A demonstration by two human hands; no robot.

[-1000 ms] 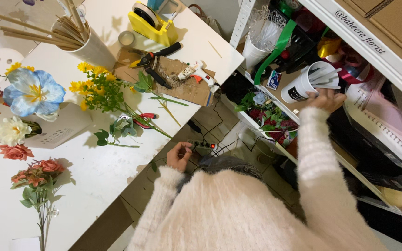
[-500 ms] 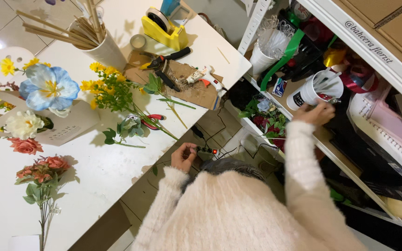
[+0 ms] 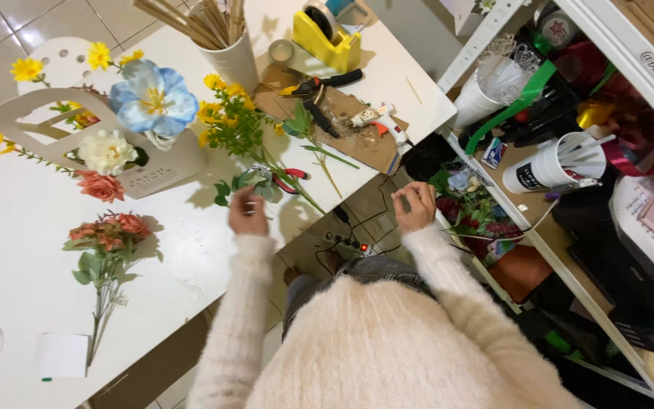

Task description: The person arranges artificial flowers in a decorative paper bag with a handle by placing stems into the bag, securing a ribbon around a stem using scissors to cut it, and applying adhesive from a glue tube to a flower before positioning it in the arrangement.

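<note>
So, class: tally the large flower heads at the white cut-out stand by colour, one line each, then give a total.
Blue flower: 1
Cream flower: 1
Salmon rose: 1
Total: 3

Left hand point(image 3: 247, 213) raised, fingers loosely curled, right hand point(image 3: 415, 206) raised alongside, fingers pinched together

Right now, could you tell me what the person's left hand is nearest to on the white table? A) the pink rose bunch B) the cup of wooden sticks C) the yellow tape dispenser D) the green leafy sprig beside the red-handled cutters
D: the left hand touches the green leafy sprig at the table edge, beside the red-handled cutters.
</note>
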